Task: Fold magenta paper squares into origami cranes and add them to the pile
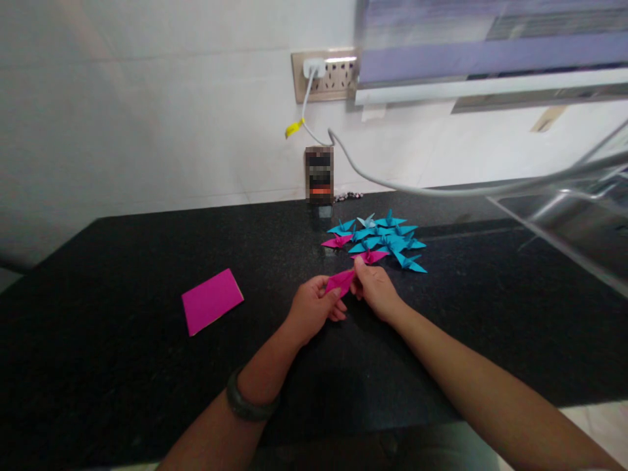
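My left hand [314, 306] and my right hand [375, 288] meet over the black counter [122, 261], both pinching a partly folded magenta paper [341, 281]. Fingers of both hands are closed on it. Just beyond lies a cluster of several folded blue paper cranes [387, 241], with a magenta crane [336, 242] at its left edge and another magenta crane [371, 256] right by my right fingertips. A stack of flat magenta paper squares [210, 301] lies to the left of my left hand. A dark band is on my left wrist.
A phone [318, 175] leans upright against the white wall at the back. A white cable [392, 183] runs from a wall socket [324, 75] across to the right. A metal rack [564, 196] stands at the right end of the counter.
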{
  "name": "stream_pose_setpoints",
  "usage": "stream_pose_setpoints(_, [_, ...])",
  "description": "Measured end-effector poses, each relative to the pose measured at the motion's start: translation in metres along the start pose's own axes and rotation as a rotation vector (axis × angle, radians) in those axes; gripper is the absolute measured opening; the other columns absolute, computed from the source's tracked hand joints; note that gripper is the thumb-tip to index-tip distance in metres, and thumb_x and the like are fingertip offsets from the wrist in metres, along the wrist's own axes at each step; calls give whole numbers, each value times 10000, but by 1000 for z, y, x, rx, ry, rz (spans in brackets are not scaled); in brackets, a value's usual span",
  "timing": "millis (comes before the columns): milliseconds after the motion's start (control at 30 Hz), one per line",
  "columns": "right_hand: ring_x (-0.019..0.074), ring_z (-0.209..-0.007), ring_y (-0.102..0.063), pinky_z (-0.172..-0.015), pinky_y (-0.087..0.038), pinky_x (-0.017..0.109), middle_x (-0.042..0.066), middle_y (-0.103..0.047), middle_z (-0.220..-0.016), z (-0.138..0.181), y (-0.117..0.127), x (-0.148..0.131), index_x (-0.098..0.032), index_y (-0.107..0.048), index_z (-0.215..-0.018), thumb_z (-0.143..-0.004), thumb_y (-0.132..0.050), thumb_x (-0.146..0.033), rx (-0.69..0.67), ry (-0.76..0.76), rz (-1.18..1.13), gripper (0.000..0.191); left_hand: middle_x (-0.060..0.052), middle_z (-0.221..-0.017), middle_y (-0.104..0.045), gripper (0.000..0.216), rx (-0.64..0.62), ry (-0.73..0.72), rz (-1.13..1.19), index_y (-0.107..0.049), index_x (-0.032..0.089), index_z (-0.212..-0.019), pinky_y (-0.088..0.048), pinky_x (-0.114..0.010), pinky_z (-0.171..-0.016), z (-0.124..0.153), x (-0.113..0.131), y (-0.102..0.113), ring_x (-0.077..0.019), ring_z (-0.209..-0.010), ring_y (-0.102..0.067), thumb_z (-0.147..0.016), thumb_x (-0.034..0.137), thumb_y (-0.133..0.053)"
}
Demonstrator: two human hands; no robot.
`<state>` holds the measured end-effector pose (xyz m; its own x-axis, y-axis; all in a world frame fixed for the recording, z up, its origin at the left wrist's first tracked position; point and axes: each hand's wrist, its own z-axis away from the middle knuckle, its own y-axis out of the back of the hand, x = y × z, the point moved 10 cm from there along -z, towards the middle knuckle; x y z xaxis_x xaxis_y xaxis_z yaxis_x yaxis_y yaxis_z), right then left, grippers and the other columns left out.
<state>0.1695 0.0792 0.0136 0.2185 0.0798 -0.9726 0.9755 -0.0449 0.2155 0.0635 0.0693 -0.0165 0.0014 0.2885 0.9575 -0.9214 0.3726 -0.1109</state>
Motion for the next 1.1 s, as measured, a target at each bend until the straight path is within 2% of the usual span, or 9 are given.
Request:
stream_pose_setpoints(133, [101, -496, -454, -478, -356, 224, -20, -504, -548, 4, -8, -15, -155, -620, -801, -654, -576, -558, -73, 147, -54, 431, 22, -496, -588, 214, 29, -12, 17, -514, 140, -832, -414, -175, -390, 1, 3, 2, -99, -394, -557, -709, 301, -584])
stream_pose_setpoints(267, [97, -493, -464, -465, -375, 222, -18, -537, -582, 7, -13, -11, -162, -601, -768, -580, -697, -430, -43, 99, -17, 342, 24, -499, -583, 155, 33, -26, -24, -515, 141, -799, -417, -178, -393, 1, 4, 1, -95, -393, -553, -717, 260, -570])
stream_pose_setpoints(367, [103, -473, -488, -449, -388, 222, -14, -555, -542, 6, -11, -3, -168, -544, -651, -626, -674, -376, 7, 6, -40, 247, 17, -531, -593, 102, 1, -84, -107, -502, 144, -746, -450, -195, -433, 1, 7, -2, -100, -434, -576, -719, 220, -563])
stream_pose_setpoints(500, [103, -451, -490, -433, -384, 221, -10, -565, -510, 6, -10, 1, -159, -543, -612, -647, -654, -378, 28, -27, -89, 248, 19, -549, -595, 99, -23, -129, -151, -506, 144, -772, -466, -205, -455, 0, 7, -3, -104, -460, -587, -731, 222, -552])
stream_pose_setpoints(767, [83, -455, -435, -457, -356, 218, -7, -515, -499, 2, 3, -7, -141, -582, -603, -771, -496, -459, 69, 48, -28, 370, 5, -543, -606, 168, -21, -74, -89, -514, 140, -779, -451, -203, -441, 2, 8, -3, -109, -445, -585, -728, 291, -566])
stream_pose_setpoints(867, [83, -463, -431, -445, -349, 212, -19, -525, -537, 1, -1, -8, -153, -591, -719, -700, -586, -457, 25, 68, -112, 304, 9, -543, -607, 197, 23, -75, -39, -513, 138, -829, -445, -194, -436, 1, 9, 2, -106, -443, -585, -733, 303, -561])
stream_pose_setpoints(933, [83, -481, -425, -463, -351, 214, -24, -510, -538, 2, 0, -10, -159, -561, -652, -674, -629, -413, 35, 103, -107, 264, 8, -552, -612, 228, 38, -88, -22, -514, 135, -852, -443, -191, -439, 1, 10, 4, -104, -448, -586, -730, 319, -567])
stream_pose_setpoints(1033, [80, -478, -394, -480, -344, 221, -28, -463, -516, 3, 7, -12, -159, -528, -574, -750, -554, -387, 109, 130, -54, 290, 3, -567, -622, 258, 29, -105, -11, -520, 135, -859, -443, -193, -450, 0, 10, 5, -104, -458, -587, -717, 340, -585])
stream_pose_setpoints(1100, [79, -474, -387, -479, -345, 223, -31, -457, -535, 3, 9, -11, -162, -549, -636, -771, -526, -394, 130, 121, -70, 269, 3, -577, -626, 277, 38, -112, 6, -520, 138, -880, -449, -198, -464, -1, 10, 6, -108, -473, -592, -711, 346, -593])
